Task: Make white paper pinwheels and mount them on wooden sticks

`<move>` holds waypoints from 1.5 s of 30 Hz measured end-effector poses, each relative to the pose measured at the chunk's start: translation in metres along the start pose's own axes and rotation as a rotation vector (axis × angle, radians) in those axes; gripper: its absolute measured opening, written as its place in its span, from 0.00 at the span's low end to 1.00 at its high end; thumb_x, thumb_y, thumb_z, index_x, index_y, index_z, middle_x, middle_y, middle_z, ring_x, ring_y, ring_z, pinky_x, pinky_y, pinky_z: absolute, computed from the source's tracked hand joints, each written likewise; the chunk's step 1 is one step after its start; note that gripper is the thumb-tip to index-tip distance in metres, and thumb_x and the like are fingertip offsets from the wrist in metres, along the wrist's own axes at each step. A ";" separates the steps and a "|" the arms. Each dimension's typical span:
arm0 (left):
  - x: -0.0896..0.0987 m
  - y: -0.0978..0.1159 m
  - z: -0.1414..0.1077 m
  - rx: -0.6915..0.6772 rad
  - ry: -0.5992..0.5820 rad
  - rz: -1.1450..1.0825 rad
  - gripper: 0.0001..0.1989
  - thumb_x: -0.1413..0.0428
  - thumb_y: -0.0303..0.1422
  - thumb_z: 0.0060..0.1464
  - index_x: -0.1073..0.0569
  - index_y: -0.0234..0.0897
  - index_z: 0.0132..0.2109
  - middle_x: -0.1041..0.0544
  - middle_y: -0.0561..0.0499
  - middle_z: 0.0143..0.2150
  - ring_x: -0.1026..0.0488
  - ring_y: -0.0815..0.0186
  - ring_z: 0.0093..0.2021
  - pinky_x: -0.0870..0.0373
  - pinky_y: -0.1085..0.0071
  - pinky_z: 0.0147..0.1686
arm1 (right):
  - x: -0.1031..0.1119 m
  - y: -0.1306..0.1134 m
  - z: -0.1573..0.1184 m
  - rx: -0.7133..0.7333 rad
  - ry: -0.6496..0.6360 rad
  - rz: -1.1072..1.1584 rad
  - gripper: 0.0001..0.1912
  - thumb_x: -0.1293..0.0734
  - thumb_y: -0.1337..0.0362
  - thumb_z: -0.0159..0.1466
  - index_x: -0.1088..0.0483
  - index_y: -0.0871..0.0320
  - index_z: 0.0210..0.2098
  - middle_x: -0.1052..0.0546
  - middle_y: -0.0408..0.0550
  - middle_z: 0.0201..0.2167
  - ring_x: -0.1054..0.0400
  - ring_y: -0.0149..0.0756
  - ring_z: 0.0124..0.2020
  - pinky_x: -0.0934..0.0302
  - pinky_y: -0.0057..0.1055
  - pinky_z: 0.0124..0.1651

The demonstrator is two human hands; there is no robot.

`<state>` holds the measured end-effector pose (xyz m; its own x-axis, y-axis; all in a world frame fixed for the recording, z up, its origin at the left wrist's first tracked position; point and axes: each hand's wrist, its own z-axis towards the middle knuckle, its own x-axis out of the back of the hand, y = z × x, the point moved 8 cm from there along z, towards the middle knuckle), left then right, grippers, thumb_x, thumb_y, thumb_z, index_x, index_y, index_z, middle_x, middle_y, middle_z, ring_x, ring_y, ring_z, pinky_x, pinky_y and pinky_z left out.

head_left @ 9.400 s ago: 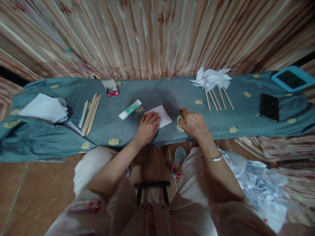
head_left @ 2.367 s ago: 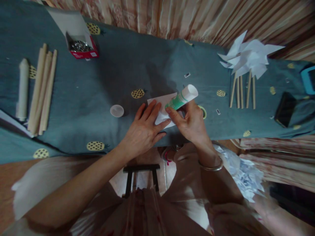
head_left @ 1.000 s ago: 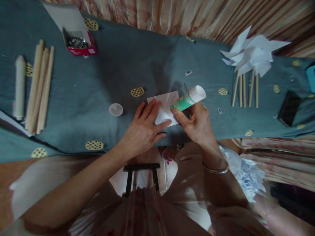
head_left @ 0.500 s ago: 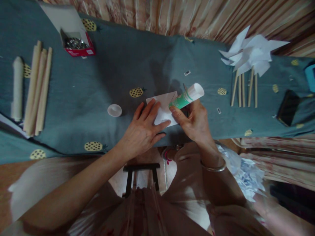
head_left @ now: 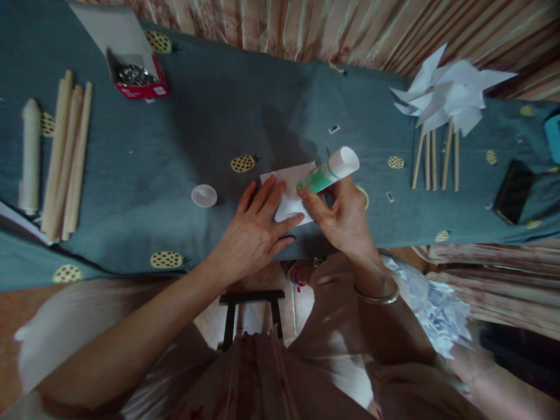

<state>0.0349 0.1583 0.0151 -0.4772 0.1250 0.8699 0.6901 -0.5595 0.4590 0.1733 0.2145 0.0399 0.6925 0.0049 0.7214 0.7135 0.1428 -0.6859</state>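
A small white sheet of paper [head_left: 290, 204] lies on the tablecloth in front of me. My left hand [head_left: 258, 224] rests flat on its left part, fingers spread. My right hand [head_left: 343, 213] is closed around a green and white glue stick [head_left: 326, 175], tilted with its white end up to the right. The stick's lower end is over the paper, partly hidden by my thumb, so I cannot tell whether it touches. To the left of my left hand sits a small white cap [head_left: 204, 196], hollow side up.
Wooden sticks [head_left: 65, 163] and a pale roll [head_left: 30, 157] lie at the left. An open red box [head_left: 142, 87] holds small metal pieces. White paper pinwheels [head_left: 450, 93] on sticks lie at the right, near a dark phone-like object [head_left: 514, 191]. Crumpled paper [head_left: 441, 312] is below the table edge.
My right hand has shifted slightly left with the glue stick over the paper. My left hand has stayed in place.
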 end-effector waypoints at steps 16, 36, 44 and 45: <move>0.000 -0.001 -0.001 -0.003 0.018 0.001 0.25 0.41 0.42 0.61 0.31 0.52 0.64 0.44 0.45 0.74 0.50 0.42 0.74 0.50 0.35 0.68 | -0.002 -0.006 -0.004 -0.015 -0.073 -0.024 0.16 0.32 0.45 0.62 0.32 0.50 0.36 0.22 0.49 0.29 0.32 0.41 0.28 0.39 0.38 0.32; -0.001 -0.001 -0.001 -0.010 0.021 0.032 0.24 0.42 0.42 0.61 0.31 0.52 0.63 0.44 0.45 0.74 0.51 0.43 0.74 0.49 0.37 0.68 | 0.004 -0.002 -0.009 0.012 -0.050 -0.029 0.18 0.32 0.45 0.62 0.31 0.53 0.36 0.24 0.43 0.26 0.36 0.35 0.22 0.43 0.34 0.25; 0.000 -0.001 -0.001 -0.009 0.009 0.020 0.23 0.41 0.41 0.61 0.30 0.51 0.62 0.45 0.45 0.75 0.51 0.43 0.74 0.50 0.37 0.68 | 0.006 0.004 -0.007 0.011 -0.032 0.014 0.18 0.31 0.46 0.62 0.32 0.53 0.36 0.25 0.44 0.27 0.30 0.39 0.29 0.37 0.36 0.32; 0.000 -0.001 -0.001 -0.013 0.008 0.025 0.23 0.41 0.41 0.61 0.30 0.51 0.62 0.45 0.45 0.75 0.52 0.43 0.74 0.50 0.37 0.68 | 0.006 0.005 -0.007 0.004 -0.032 0.020 0.17 0.31 0.46 0.62 0.32 0.53 0.36 0.25 0.44 0.28 0.30 0.40 0.30 0.36 0.36 0.33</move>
<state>0.0339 0.1584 0.0140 -0.4642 0.1037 0.8796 0.6949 -0.5732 0.4343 0.1815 0.2084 0.0404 0.7028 0.0398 0.7103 0.6991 0.1463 -0.6999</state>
